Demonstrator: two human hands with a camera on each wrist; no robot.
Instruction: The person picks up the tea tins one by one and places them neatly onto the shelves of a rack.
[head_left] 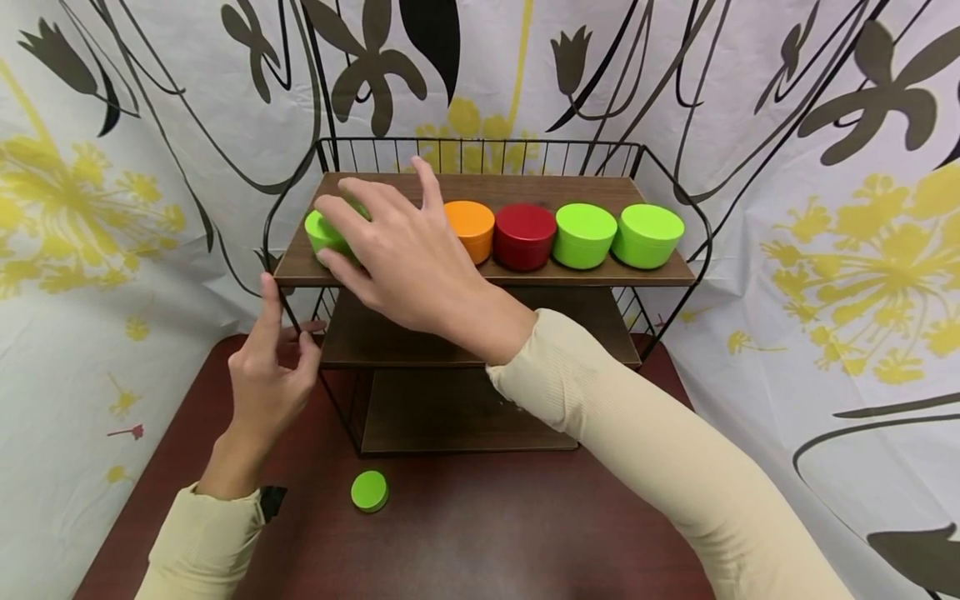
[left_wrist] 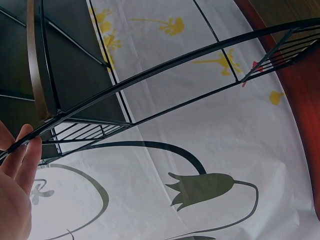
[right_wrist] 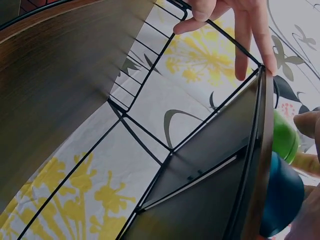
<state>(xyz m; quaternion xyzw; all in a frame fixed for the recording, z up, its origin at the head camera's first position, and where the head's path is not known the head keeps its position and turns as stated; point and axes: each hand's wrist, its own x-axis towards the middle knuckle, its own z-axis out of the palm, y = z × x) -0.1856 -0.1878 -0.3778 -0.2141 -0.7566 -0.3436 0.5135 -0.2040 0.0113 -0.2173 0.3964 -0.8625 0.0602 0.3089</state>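
My right hand reaches over the left end of the top shelf, thumb and fingers around a lime green round jar. In the right wrist view, that green jar sits by the fingertips, and a blue jar stands beside it under the hand; the hand hides the blue one from the head view. My left hand grips the black metal frame of the rack at its front left, one finger extended up to the shelf corner.
Along the top shelf to the right stand an orange jar, a red jar and two green jars. Two lower wooden shelves are below. A small green round lid lies on the dark red table. Patterned cloth hangs behind.
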